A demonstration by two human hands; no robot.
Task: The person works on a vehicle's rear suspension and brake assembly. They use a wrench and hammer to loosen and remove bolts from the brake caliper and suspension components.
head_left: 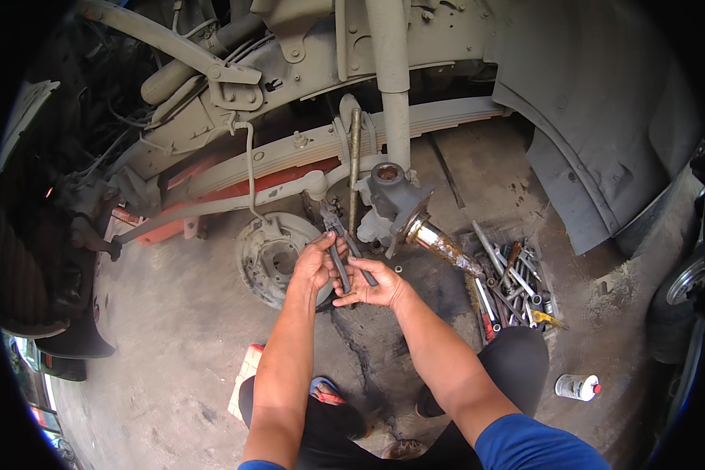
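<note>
A pair of pliers [339, 249] with dark handles is held between my two hands, its jaws pointing up toward the tie rod end [315, 185]. My left hand [315, 262] is closed around one handle. The other handle lies in the grip of my right hand [374, 285], thumb resting on it. Whether the jaws touch anything is hard to make out. Just to the right, a steering knuckle [394, 189] carries a greasy, shiny spindle [444, 246] that slants down to the right. An upright rusty bar [355, 168] stands behind the pliers.
A round brake backing plate [252, 254] lies on the concrete floor left of my hands. Wrenches and other tools fill a tray [517, 286] at right. A white bottle [576, 387] with a red cap lies farther right. Leaf springs [282, 157] and a fender liner [579, 141] bound the space ahead.
</note>
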